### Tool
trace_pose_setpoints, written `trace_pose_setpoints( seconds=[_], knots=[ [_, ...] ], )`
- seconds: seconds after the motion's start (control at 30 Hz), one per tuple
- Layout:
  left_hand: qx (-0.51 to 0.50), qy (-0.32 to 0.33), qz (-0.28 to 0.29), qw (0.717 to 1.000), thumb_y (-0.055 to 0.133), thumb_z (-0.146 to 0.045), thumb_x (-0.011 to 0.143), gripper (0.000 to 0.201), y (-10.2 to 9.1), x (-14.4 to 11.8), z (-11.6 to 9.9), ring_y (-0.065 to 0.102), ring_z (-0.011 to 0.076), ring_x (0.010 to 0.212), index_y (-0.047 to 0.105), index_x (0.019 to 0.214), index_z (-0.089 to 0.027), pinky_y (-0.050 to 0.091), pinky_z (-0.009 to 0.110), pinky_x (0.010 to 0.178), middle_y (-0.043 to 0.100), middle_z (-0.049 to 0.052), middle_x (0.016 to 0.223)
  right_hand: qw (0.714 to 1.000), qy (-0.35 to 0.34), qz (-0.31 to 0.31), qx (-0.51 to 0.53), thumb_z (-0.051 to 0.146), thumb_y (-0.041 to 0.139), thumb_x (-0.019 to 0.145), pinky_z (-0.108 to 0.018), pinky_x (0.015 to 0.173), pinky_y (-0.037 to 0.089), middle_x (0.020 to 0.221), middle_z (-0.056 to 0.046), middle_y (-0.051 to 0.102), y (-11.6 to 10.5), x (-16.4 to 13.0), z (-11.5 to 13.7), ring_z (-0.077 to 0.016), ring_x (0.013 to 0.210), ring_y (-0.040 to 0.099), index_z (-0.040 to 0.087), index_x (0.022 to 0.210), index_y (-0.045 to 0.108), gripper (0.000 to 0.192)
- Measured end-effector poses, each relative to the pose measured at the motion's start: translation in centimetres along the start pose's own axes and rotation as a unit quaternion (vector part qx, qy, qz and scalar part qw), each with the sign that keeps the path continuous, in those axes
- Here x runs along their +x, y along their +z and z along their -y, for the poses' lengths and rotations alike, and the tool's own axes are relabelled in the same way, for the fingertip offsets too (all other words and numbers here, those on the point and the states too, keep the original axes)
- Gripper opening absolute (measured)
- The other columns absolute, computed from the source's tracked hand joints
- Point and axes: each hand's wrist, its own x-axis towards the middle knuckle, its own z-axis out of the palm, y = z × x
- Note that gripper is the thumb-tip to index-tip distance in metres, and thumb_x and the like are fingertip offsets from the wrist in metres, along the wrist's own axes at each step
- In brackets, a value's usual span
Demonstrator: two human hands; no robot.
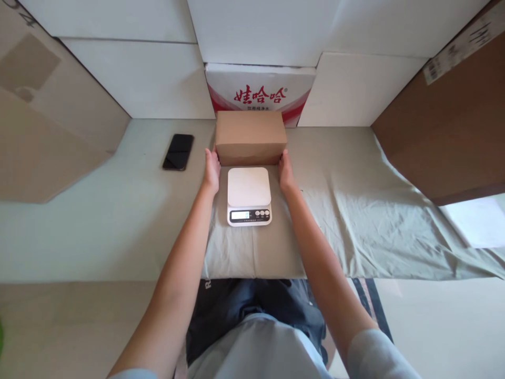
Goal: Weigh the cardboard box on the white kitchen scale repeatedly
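Note:
A closed brown cardboard box [251,129] is held from both sides, just behind the scale. My left hand [212,169] presses on its left side, and my right hand [285,169] grips the opposite side; the fingertips are partly hidden behind the box. Between my forearms lies a white digital kitchen scale [249,188] with a bare platform. Its lit display appears to read 0, and round buttons sit to the right of it. I cannot tell whether the box rests on the cloth or is slightly raised.
A black smartphone [179,152] lies left of my left hand on the greenish cloth [158,221]. White boxes and a printed red-and-white carton [260,87] form a wall behind. Large cardboard boxes stand at the left [51,116] and right [445,121].

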Motion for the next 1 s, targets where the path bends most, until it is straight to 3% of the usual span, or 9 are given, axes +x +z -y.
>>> trace_pose_setpoints(
  seconds=[0.13, 0.33, 0.53, 0.77, 1.0],
  knots=[
    [0.002, -0.015, 0.0, 1.0, 0.02, -0.09, 0.09, 0.096, 0.1, -0.7, -1.1, 0.032, 0.0268, 0.163, 0.054, 0.153, -0.026, 0.022, 0.046, 0.135, 0.048, 0.01, 0.167, 0.999, 0.031, -0.032, 0.013, 0.09, 0.053, 0.079, -0.056, 0.14, 0.01, 0.17, -0.005, 0.043, 0.8, -1.1, 1.4, -0.0254, 0.167, 0.024, 0.024, 0.15, 0.053, 0.097],
    [-0.003, 0.011, 0.008, 1.0, 0.026, -0.094, 0.085, 0.094, 0.0, -3.3, -3.9, 0.026, 0.0298, 0.165, 0.059, 0.148, -0.031, 0.014, 0.051, 0.137, 0.049, 0.006, 0.166, 0.998, -0.059, 0.014, 0.003, 0.083, 0.05, 0.088, -0.05, 0.141, 0.016, 0.166, 0.003, 0.049, 1.4, -4.7, 6.2, -0.0245, 0.166, 0.027, 0.032, 0.15, 0.056, 0.081],
    [-0.004, 0.039, -0.004, 0.999, 0.035, -0.097, 0.08, 0.092, 0.7, -8.4, -6.6, 0.023, 0.0321, 0.166, 0.063, 0.141, -0.035, 0.017, 0.052, 0.137, 0.05, 0.003, 0.165, 0.994, -0.101, 0.027, -0.024, 0.071, 0.044, 0.099, -0.05, 0.14, 0.022, 0.165, 0.006, 0.05, 1.5, -9.8, 9.2, -0.0245, 0.164, 0.032, 0.039, 0.153, 0.053, 0.064],
    [0.003, 0.027, -0.025, 0.999, 0.03, -0.092, 0.087, 0.09, 0.6, -14.2, -6.6, 0.033, 0.0344, 0.162, 0.065, 0.14, -0.029, 0.019, 0.053, 0.135, 0.053, 0.008, 0.163, 0.997, -0.057, 0.032, -0.05, 0.069, 0.041, 0.101, -0.052, 0.14, 0.019, 0.167, 0.005, 0.048, 0.3, -15.5, 9.7, -0.0255, 0.165, 0.03, 0.038, 0.154, 0.051, 0.062],
    [0.009, -0.003, -0.042, 0.999, 0.031, -0.096, 0.083, 0.096, 0.6, -15.7, -5.6, 0.035, 0.0348, 0.161, 0.065, 0.14, -0.028, 0.023, 0.051, 0.134, 0.052, 0.011, 0.164, 0.998, -0.04, 0.018, -0.05, 0.07, 0.04, 0.101, -0.055, 0.14, 0.019, 0.168, 0.002, 0.048, -0.5, -17.0, 8.6, -0.0268, 0.164, 0.033, 0.037, 0.155, 0.049, 0.064]
  ],
)
